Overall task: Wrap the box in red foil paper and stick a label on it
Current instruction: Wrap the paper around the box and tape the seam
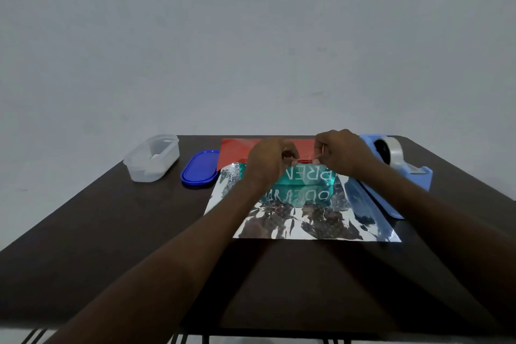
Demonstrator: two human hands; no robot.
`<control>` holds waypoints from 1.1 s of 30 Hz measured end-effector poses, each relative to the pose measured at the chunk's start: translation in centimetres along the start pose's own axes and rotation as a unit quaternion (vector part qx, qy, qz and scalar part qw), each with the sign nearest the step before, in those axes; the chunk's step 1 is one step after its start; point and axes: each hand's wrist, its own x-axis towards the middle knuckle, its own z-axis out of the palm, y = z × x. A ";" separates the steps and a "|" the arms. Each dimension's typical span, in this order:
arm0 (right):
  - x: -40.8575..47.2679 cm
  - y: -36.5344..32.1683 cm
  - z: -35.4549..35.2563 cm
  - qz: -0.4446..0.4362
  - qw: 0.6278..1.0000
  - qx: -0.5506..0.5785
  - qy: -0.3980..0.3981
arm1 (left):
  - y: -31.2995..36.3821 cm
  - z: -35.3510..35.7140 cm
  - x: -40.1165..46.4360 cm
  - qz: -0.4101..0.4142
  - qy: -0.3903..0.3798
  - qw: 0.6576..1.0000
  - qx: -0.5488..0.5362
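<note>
A teal box [304, 176] with white letters lies on a sheet of foil paper [307, 220] whose silver side faces up near me. The far part of the sheet shows its red side [234, 149] behind the box. My left hand [268, 159] rests on the box's left end, fingers curled at its far top edge. My right hand [340, 152] pinches a thin red edge of the foil at the far top edge of the box. Both hands meet above the box. No label shows.
A blue tape dispenser [402, 167] with a roll of tape stands right of the foil. A clear plastic container [152, 158] and its blue lid [199, 169] lie at the left. The dark table [111, 232] ends at a grey wall.
</note>
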 end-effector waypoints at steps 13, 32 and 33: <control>-1.3 1.0 0.3 -0.051 0.977 -0.201 0.052 | -0.2 -0.2 0.1 0.023 -0.010 1.000 -0.004; -2.3 1.8 0.5 -0.005 0.991 -0.119 0.063 | -0.2 -0.3 0.2 0.025 -0.022 0.999 -0.016; -2.3 2.3 0.6 0.014 0.993 -0.100 0.058 | -0.1 -0.3 0.2 0.028 -0.023 0.999 -0.017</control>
